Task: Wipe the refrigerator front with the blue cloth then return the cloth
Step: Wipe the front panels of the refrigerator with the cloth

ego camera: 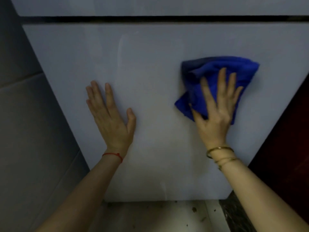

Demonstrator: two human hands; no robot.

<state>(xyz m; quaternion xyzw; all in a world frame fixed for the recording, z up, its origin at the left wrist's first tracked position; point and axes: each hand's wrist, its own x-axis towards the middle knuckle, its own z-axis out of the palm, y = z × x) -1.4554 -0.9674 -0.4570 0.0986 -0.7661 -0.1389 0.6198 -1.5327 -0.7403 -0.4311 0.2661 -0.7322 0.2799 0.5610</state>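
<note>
Blue and plush, the cloth (217,76) lies bunched in soft folds against the lower fridge door (150,67), toward its right side. Our right hand (215,114) presses it flat to the panel, fingers spread over the fabric, nothing pinched. Our left hand (112,118) rests bare on the same door, well apart from the cloth, palm flat, fingers together and thumb out; its grip holds nothing. A red string (113,155) circles the left wrist, thin gold bangles (220,154) the right. We see the door as a smooth, pale, glossy slab with faint streaks, and a dark gap (150,19) parts it from the panel above. Nothing lies between the cloth and the rest of the panel. Left of the fridge stands a grey wall (25,114); right of it, something dark red (287,139), too dim to tell. Below, the floor (158,216) is pale and flecked with crumbs.
</note>
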